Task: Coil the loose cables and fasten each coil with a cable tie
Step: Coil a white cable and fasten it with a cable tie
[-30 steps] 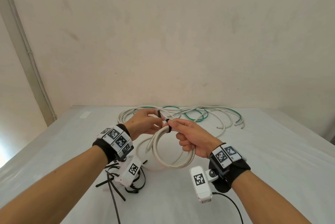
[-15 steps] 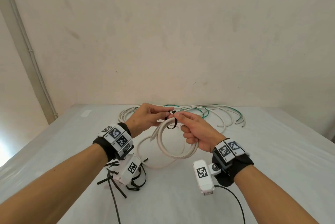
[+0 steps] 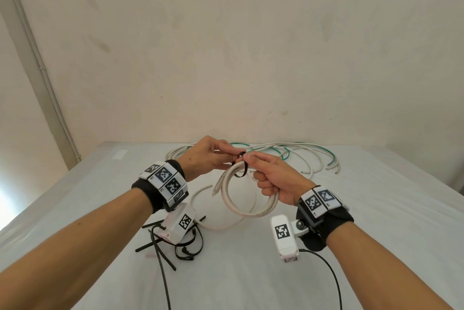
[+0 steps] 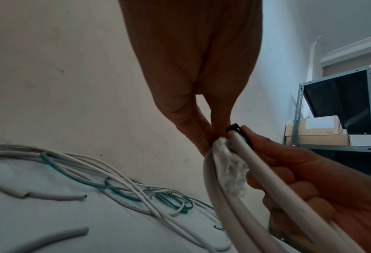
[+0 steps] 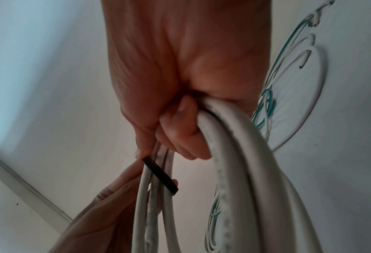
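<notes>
A coil of thick white cable hangs in the air above the table, gripped by my right hand with curled fingers. A black cable tie loops around the top of the coil. My left hand pinches the tie's end beside the right thumb. In the left wrist view the tie's head sits between the fingertips of both hands above the white coil. In the right wrist view the black strap crosses the cable strands below my right hand's fingers.
Loose white and green cables lie tangled at the table's far side. Several black cable ties lie near my left wrist. Another white cable curves on the table under the coil. A metal shelf with boxes stands to the right.
Both hands have lifted the coil higher and slightly away. The tie now forms a loose loop around the coil's top.
</notes>
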